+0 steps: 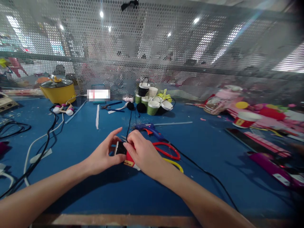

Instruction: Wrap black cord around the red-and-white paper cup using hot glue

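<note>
Between my hands a small paper cup [129,161] lies on its side, red with a gold patch, its left part covered in black. My left hand [105,155] curves around the black end, thumb along the near side. My right hand [142,151] is closed at the cup's other end, with black yarn [129,123] running into its fingers. That yarn leads back to a small black ball [130,106]. Just beyond my right hand is a blue glue gun [154,131]. Scissors with red and yellow handles [169,150] lie partly under this hand, blade tips showing.
Several green and black cups [153,107] stand at the back beside pliers [114,106]. A yellow pot [58,90] is at back left, near cables [48,136]. On the right are a phone [251,141], a purple device [273,167] and a red cup [245,120].
</note>
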`<state>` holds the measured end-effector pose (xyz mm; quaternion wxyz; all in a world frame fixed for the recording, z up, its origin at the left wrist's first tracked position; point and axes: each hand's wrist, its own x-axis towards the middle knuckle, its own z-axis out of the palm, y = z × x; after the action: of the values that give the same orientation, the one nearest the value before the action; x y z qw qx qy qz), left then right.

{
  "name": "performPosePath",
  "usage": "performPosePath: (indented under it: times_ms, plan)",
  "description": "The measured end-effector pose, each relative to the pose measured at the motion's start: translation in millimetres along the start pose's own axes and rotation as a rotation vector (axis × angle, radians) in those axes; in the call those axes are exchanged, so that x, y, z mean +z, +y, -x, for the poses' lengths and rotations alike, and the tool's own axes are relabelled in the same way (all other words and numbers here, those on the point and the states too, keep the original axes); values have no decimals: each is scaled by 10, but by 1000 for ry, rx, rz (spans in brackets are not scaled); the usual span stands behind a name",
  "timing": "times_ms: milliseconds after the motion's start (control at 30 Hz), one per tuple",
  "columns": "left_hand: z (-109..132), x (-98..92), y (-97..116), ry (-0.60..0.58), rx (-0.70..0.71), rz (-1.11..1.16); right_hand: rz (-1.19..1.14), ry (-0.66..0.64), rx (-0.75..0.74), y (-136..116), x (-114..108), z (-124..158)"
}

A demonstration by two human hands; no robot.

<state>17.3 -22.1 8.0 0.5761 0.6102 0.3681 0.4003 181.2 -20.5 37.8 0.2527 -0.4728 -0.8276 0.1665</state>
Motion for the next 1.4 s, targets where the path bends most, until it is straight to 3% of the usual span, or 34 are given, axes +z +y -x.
performPosePath:
  times_ms: [133, 300, 533, 667, 767, 933, 1067, 1167, 1300, 1400]
  plan:
    - [2, 5, -34, 20, 1, 1, -15, 13, -22, 11, 9, -3]
    - [0, 12, -32, -5, -18, 43, -219, 45, -30, 82, -92, -94]
    - [24, -22, 31, -304, -165, 202, -360, -104, 70, 111, -157, -602]
    - [45, -79, 55, -430, -84, 263, -334, -251, 184, 169, -39, -837]
    - [44, -97, 61, -366, 6, 298, -254, -224, 266, 336, -66, -839]
    - [15, -83, 31, -172, 92, 324, -19, -3, 410, 779, -439, -635]
    - [-15, -76, -38, -95, 132, 324, 137, -53, 471, 1029, -574, -460]
    - [-37, -80, -85, -63, 149, 303, 160, -119, 516, 1100, -483, -401]
    - [-54, -84, -101, -35, 164, 253, 129, -78, 573, 1100, -373, -382]
    - [-55, -87, -98, -34, 169, 193, 35, -55, 604, 1027, -427, -335]
